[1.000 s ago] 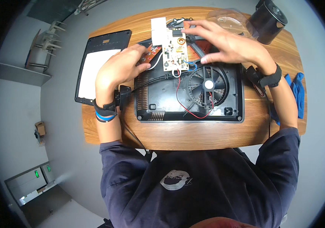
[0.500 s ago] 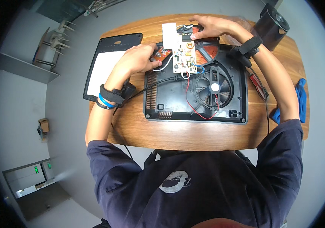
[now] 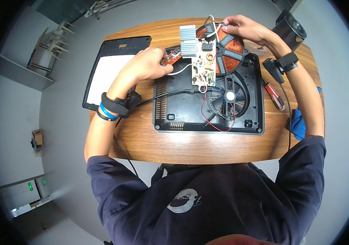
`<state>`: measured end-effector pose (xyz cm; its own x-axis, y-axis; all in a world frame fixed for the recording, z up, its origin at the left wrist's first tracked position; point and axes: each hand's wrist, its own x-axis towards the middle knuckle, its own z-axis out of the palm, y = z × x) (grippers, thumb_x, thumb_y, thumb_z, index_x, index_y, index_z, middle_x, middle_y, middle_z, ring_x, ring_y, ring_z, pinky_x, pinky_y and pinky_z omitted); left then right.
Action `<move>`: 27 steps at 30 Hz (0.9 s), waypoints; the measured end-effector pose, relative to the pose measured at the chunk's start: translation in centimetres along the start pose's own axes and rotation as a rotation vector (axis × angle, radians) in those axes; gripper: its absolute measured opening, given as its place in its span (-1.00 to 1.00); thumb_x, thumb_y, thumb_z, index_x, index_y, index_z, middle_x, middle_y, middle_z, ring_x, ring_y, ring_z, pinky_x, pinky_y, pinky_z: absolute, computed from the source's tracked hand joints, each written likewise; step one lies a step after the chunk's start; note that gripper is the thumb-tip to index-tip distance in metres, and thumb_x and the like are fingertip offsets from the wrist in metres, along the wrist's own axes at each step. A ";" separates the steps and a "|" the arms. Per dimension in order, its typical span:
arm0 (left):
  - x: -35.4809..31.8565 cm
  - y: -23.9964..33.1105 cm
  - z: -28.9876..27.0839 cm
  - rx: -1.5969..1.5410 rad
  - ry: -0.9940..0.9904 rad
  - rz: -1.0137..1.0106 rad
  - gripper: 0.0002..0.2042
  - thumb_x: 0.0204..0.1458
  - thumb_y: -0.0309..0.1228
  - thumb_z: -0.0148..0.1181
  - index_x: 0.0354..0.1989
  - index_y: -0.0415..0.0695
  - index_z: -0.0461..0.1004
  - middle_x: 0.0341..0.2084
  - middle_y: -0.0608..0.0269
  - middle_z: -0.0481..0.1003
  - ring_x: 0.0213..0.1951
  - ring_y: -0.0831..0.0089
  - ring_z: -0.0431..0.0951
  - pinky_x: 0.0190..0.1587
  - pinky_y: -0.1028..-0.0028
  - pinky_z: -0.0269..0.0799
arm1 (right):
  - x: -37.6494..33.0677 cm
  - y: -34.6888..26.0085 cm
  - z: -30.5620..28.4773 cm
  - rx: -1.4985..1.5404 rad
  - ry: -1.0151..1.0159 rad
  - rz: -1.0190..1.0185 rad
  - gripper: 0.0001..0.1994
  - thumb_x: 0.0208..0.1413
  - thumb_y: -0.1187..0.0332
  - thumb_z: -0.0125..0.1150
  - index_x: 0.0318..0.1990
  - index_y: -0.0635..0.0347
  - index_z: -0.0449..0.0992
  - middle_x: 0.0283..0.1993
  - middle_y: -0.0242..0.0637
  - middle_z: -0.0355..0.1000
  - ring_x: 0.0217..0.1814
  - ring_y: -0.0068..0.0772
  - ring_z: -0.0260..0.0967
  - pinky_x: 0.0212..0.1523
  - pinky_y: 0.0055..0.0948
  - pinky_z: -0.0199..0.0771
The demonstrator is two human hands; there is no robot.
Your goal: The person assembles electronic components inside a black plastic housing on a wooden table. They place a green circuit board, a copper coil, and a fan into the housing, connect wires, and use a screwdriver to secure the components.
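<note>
My left hand (image 3: 152,63) grips a small orange circuit board (image 3: 173,57) by its left end, fingers closed over it. My right hand (image 3: 246,28) pinches the far rim of a round copper induction coil (image 3: 232,61), close to a white wire. Between the hands, a cream circuit board (image 3: 204,67) with a finned metal heat sink (image 3: 188,41) overlaps the coil's left side. Below these lies a black cooker base (image 3: 186,112) with a round fan (image 3: 230,96). Red, blue and white wires hang from the cream board.
A black-framed panel with a white sheet (image 3: 111,75) lies at the table's left. Toward the right are a red-handled screwdriver (image 3: 274,96) and a blue cloth (image 3: 297,124). A dark cylindrical container (image 3: 291,30) stands at the far right corner. Black cables (image 3: 158,97) trail across the table.
My right hand has moved right from the cream board's top to the coil's far rim. The coil shows more fully, and the cream board has shifted slightly right and nearer. My left hand keeps its grip.
</note>
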<state>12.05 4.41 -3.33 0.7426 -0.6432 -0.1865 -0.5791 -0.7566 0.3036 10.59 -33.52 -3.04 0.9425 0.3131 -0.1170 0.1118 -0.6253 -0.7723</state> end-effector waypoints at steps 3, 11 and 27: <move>-0.4 -0.2 -0.1 -0.015 0.022 -0.005 -0.52 0.15 -0.20 0.36 0.07 -0.39 0.66 -0.12 -0.21 0.71 -0.03 -0.03 0.75 0.08 0.16 0.64 | -2.3 -0.4 -0.4 -0.024 0.062 0.080 -0.72 0.60 0.16 0.17 0.14 0.21 0.55 -0.15 -0.50 0.50 -0.13 -0.69 0.36 -0.07 -0.53 0.45; -1.6 0.7 -0.7 -0.062 0.033 -0.040 -0.54 0.18 -0.22 0.30 0.05 -0.44 0.65 -0.29 -0.27 0.69 -0.23 0.06 0.76 -0.11 0.19 0.62 | -7.3 0.6 -1.1 0.063 0.360 -0.122 -0.75 0.65 0.27 0.08 0.22 0.24 0.51 0.05 -0.46 0.58 0.14 -0.72 0.46 0.20 -0.57 0.51; 0.7 6.4 2.2 -0.487 0.109 0.270 -0.46 0.18 -0.08 0.58 0.18 -0.21 0.65 -0.02 0.07 0.75 0.04 0.24 0.73 0.17 0.24 0.61 | -12.2 -4.9 6.1 -0.143 0.630 -0.405 -0.82 0.54 0.56 0.15 0.19 0.37 0.43 0.09 -0.28 0.58 0.12 -0.63 0.50 0.14 -0.54 0.52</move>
<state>8.07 -1.12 -3.60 0.6350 -0.7711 0.0470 -0.5506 -0.4091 0.7276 -3.36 -29.91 -1.58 0.8161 0.0972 0.5696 0.4862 -0.6481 -0.5861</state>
